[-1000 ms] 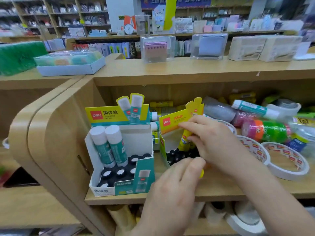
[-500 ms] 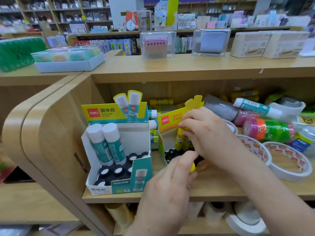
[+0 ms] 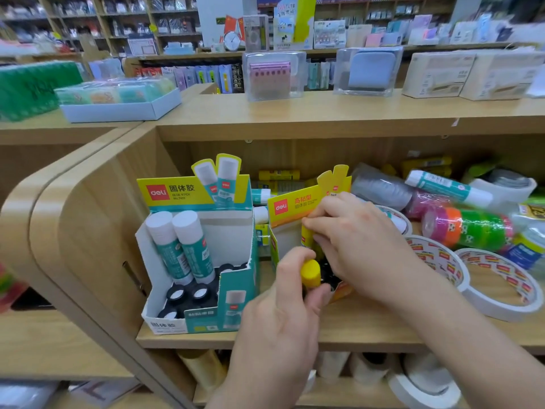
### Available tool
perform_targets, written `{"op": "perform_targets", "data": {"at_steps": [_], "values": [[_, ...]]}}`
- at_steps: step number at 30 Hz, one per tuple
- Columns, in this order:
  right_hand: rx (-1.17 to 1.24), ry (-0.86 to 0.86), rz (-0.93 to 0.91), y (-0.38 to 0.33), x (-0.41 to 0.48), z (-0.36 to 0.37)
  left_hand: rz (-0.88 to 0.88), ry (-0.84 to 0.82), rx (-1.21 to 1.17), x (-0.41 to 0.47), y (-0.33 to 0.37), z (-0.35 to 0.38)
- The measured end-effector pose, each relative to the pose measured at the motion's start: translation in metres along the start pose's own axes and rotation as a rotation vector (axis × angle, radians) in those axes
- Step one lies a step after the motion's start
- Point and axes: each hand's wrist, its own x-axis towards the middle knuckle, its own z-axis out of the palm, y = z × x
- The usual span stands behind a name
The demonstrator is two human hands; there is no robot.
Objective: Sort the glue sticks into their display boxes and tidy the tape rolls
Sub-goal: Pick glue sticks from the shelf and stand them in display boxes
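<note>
The left hand gripped a yellow stick between thumb and curled fingers, cap up, just at the front edge of the yellow box. The right hand reached over that box from the right, its fingers curled on a second stick that stood upright inside, against the box's back card. Most of the box's inside was hidden behind both hands; a patch of black tray showed between them.

Just left of it, touching or nearly so, stood the teal box. Two teal sticks leaned side by side in its back left corner, white caps up, and the black sockets in front of them held nothing.

Both boxes sat on a wooden shelf. To the right of the hands lay two white tape rolls with red print, flat and overlapping. Behind these lay a wrapped pack of coloured tapes on its side, and above it a loose teal stick lay across other goods. More yellow sticks lay at the back of the shelf behind the boxes. On the shelf below, more white rolls showed.
</note>
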Motion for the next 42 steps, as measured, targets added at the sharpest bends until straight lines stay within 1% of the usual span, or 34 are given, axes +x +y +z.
{"op": "perform_targets", "data": {"at_steps": [3,5,7,9,10,11,12,14,17,18,20,22,24,27,31,42], "values": [[-0.005,-0.055,0.01,0.001,-0.001,-0.005,0.032,0.015,0.093,0.007,0.004,0.001],[0.105,-0.096,0.052,0.003,-0.004,-0.009,0.028,0.016,0.126,0.011,0.008,0.003],[0.322,-0.018,0.138,0.006,-0.009,-0.021,0.015,0.039,0.14,0.013,0.009,0.004],[0.609,0.076,0.238,0.006,-0.015,-0.038,-0.016,0.084,0.12,0.015,0.01,0.007],[0.734,0.054,0.256,0.006,-0.017,-0.045,-0.031,0.093,0.101,0.016,0.011,0.008],[0.789,-0.002,0.24,0.005,-0.019,-0.048,-0.042,0.096,0.088,0.016,0.013,0.01],[0.758,-0.043,0.191,0.002,-0.021,-0.048,-0.05,0.102,0.09,0.017,0.014,0.011],[0.639,-0.01,0.119,0.0,-0.022,-0.042,-0.049,0.125,0.105,0.018,0.015,0.013],[0.681,0.1,0.162,0.007,-0.017,-0.035,-0.052,0.147,0.111,0.013,0.013,0.017],[0.711,0.139,0.19,0.011,-0.014,-0.034,-0.032,0.145,0.152,0.008,0.011,0.018],[0.705,0.18,0.195,0.014,-0.005,-0.031,0.079,0.11,0.332,-0.003,0.004,0.024],[0.556,0.167,0.097,0.01,0.003,-0.023,0.146,0.018,0.462,-0.013,-0.004,0.03],[0.388,0.136,-0.004,0.005,0.007,-0.014,0.145,-0.045,0.514,-0.015,-0.007,0.031],[0.25,0.111,-0.098,0.006,0.008,-0.004,0.144,-0.074,0.539,-0.013,-0.006,0.029],[0.215,0.097,-0.157,0.008,0.01,0.001,0.162,-0.075,0.536,-0.013,-0.009,0.029],[0.17,0.057,-0.252,0.011,0.02,0.002,0.131,-0.056,0.522,-0.015,-0.008,0.031]]}}
